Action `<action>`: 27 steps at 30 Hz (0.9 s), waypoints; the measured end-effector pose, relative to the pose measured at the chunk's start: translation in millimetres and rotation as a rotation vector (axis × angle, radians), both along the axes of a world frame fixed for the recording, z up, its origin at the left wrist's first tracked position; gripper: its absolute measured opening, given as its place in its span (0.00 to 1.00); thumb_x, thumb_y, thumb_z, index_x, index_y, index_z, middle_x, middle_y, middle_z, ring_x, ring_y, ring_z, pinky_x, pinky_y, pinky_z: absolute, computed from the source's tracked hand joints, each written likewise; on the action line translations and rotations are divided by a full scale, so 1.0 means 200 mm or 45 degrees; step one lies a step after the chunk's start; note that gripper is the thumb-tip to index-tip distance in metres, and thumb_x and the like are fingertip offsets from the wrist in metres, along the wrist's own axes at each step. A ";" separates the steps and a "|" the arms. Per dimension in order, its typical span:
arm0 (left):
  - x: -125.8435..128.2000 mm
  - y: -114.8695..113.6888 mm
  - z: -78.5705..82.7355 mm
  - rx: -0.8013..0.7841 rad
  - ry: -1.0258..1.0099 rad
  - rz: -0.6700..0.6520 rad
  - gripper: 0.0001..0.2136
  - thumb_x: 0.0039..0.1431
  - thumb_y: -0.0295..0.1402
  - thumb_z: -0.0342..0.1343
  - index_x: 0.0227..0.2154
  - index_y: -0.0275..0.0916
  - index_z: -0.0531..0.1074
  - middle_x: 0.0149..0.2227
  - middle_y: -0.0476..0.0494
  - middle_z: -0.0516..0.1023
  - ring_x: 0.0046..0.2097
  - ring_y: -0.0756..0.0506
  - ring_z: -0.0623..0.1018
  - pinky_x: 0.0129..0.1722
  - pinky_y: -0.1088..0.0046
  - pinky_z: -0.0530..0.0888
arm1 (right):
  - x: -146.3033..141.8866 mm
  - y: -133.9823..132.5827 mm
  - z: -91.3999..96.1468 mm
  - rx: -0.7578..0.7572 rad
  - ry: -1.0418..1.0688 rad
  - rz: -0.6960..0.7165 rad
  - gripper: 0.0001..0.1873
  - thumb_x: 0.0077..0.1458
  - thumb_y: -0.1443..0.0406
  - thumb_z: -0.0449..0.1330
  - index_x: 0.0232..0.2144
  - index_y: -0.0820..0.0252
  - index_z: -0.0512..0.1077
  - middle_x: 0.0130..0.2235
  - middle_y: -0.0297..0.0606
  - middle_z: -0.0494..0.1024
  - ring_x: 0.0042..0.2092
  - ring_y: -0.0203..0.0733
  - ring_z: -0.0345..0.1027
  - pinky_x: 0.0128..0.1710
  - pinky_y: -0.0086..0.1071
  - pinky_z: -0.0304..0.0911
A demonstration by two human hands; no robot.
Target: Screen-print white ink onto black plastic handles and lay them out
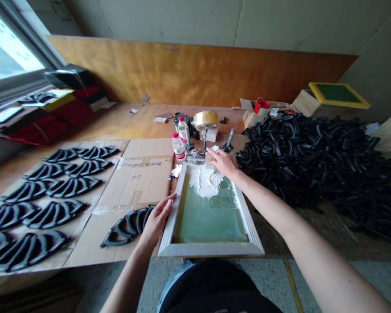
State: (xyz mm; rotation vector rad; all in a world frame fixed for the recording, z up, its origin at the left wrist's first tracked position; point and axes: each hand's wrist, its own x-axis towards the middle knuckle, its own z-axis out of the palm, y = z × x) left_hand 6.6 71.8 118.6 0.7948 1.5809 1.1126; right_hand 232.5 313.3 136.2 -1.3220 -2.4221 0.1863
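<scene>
A silver-framed printing screen (211,249) with green mesh lies in front of me, white ink (204,180) pooled at its far end. My left hand (157,221) grips the frame's left rail, thumb on top. My right hand (224,163) reaches to the far right corner of the frame, fingers curled on a small white piece by the clamp (195,155); what it holds is hard to make out. A black curved plastic part (127,225) lies on cardboard just left of my left hand.
Several black curved parts (48,191) lie in rows on cardboard (140,174) at left. A big heap of black parts (316,152) fills the right. Two bottles (178,146), a tape roll (206,118), boxes and a yellow-framed screen (338,94) stand behind.
</scene>
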 end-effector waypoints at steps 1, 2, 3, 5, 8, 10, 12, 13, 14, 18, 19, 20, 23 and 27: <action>0.00 0.02 0.05 0.030 0.012 0.011 0.30 0.53 0.56 0.55 0.50 0.37 0.74 0.34 0.45 0.79 0.33 0.46 0.76 0.31 0.74 0.71 | 0.05 0.03 0.02 0.022 0.020 -0.068 0.28 0.59 0.56 0.60 0.61 0.46 0.63 0.45 0.40 0.76 0.43 0.45 0.71 0.43 0.35 0.64; 0.00 0.05 0.10 0.065 0.015 0.031 0.29 0.54 0.57 0.53 0.47 0.37 0.76 0.34 0.45 0.79 0.32 0.46 0.75 0.31 0.74 0.71 | 0.11 0.05 0.03 0.033 0.061 -0.131 0.26 0.61 0.56 0.57 0.60 0.47 0.64 0.45 0.41 0.77 0.43 0.45 0.71 0.44 0.35 0.64; 0.00 0.08 0.14 0.115 0.004 0.068 0.29 0.55 0.58 0.52 0.45 0.36 0.76 0.34 0.45 0.79 0.31 0.47 0.75 0.30 0.74 0.71 | 0.18 0.07 0.02 0.021 0.108 -0.211 0.23 0.62 0.56 0.54 0.59 0.49 0.65 0.44 0.40 0.77 0.43 0.45 0.71 0.44 0.36 0.64; 0.02 0.16 0.23 0.291 -0.052 0.149 0.29 0.57 0.58 0.49 0.45 0.37 0.76 0.38 0.44 0.79 0.35 0.46 0.76 0.34 0.72 0.72 | 0.33 0.06 -0.03 -0.088 0.176 -0.384 0.20 0.63 0.59 0.51 0.55 0.54 0.69 0.41 0.41 0.78 0.42 0.45 0.71 0.44 0.36 0.64; 0.06 0.30 0.33 0.550 -0.178 0.184 0.26 0.56 0.55 0.52 0.47 0.38 0.73 0.44 0.43 0.78 0.42 0.44 0.77 0.39 0.71 0.74 | 0.43 -0.04 -0.20 -0.325 0.181 -0.394 0.16 0.61 0.61 0.53 0.48 0.60 0.72 0.38 0.42 0.78 0.40 0.46 0.71 0.43 0.38 0.65; 0.09 0.37 0.37 0.581 -0.254 0.173 0.26 0.57 0.53 0.53 0.49 0.39 0.72 0.42 0.43 0.78 0.42 0.45 0.77 0.36 0.72 0.74 | 0.40 -0.16 -0.33 -0.382 0.178 -0.196 0.16 0.58 0.61 0.58 0.48 0.59 0.72 0.40 0.41 0.78 0.43 0.45 0.71 0.45 0.38 0.65; 0.12 0.40 0.35 0.564 -0.294 0.265 0.26 0.58 0.54 0.51 0.51 0.39 0.70 0.39 0.43 0.77 0.39 0.46 0.77 0.33 0.74 0.74 | 0.32 -0.28 -0.43 -0.349 0.148 0.029 0.20 0.54 0.63 0.63 0.50 0.57 0.71 0.43 0.41 0.77 0.47 0.44 0.69 0.50 0.38 0.62; 0.13 0.39 0.31 0.549 -0.300 0.322 0.27 0.58 0.55 0.50 0.52 0.40 0.69 0.39 0.43 0.78 0.39 0.47 0.77 0.32 0.74 0.74 | 0.29 -0.32 -0.46 -0.327 0.115 0.118 0.22 0.53 0.64 0.64 0.51 0.56 0.71 0.44 0.40 0.76 0.49 0.44 0.67 0.51 0.39 0.61; 0.15 0.37 0.26 0.506 -0.305 0.355 0.28 0.58 0.55 0.50 0.53 0.41 0.68 0.39 0.43 0.78 0.38 0.47 0.78 0.32 0.74 0.74 | 0.25 -0.35 -0.47 -0.309 0.073 0.182 0.21 0.53 0.65 0.65 0.51 0.55 0.71 0.44 0.40 0.75 0.50 0.44 0.66 0.53 0.40 0.60; 0.29 0.17 0.00 0.021 -0.364 0.097 0.31 0.53 0.56 0.56 0.51 0.37 0.70 0.43 0.35 0.79 0.40 0.44 0.79 0.32 0.72 0.74 | 0.18 -0.44 -0.38 -0.276 -0.014 0.265 0.10 0.56 0.66 0.63 0.42 0.55 0.76 0.39 0.38 0.73 0.47 0.44 0.64 0.50 0.38 0.60; 0.34 0.11 -0.06 -0.092 -0.402 0.038 0.31 0.52 0.56 0.56 0.51 0.36 0.71 0.44 0.33 0.79 0.40 0.43 0.79 0.32 0.72 0.74 | 0.16 -0.47 -0.34 -0.249 0.000 0.314 0.09 0.56 0.66 0.63 0.41 0.56 0.76 0.39 0.38 0.73 0.47 0.44 0.64 0.50 0.37 0.60; 0.39 0.06 -0.10 -0.160 -0.453 0.024 0.32 0.52 0.57 0.56 0.51 0.36 0.71 0.45 0.32 0.79 0.40 0.42 0.79 0.31 0.71 0.74 | 0.13 -0.52 -0.30 -0.213 0.023 0.373 0.08 0.57 0.65 0.63 0.41 0.56 0.76 0.39 0.39 0.73 0.46 0.44 0.63 0.49 0.37 0.60; 0.48 -0.06 -0.17 -0.121 -0.552 0.256 0.30 0.52 0.59 0.54 0.46 0.36 0.72 0.40 0.36 0.79 0.36 0.45 0.79 0.29 0.72 0.74 | -0.01 -0.70 -0.22 -0.117 0.067 0.598 0.08 0.60 0.65 0.59 0.42 0.58 0.75 0.37 0.40 0.72 0.45 0.45 0.62 0.48 0.38 0.60; 0.33 -0.21 -0.25 0.003 -0.340 0.680 0.26 0.50 0.59 0.56 0.30 0.36 0.69 0.26 0.46 0.74 0.27 0.49 0.75 0.23 0.76 0.70 | -0.25 -0.91 -0.23 -0.142 0.115 0.882 0.12 0.62 0.62 0.57 0.46 0.58 0.74 0.38 0.41 0.74 0.44 0.46 0.63 0.47 0.39 0.61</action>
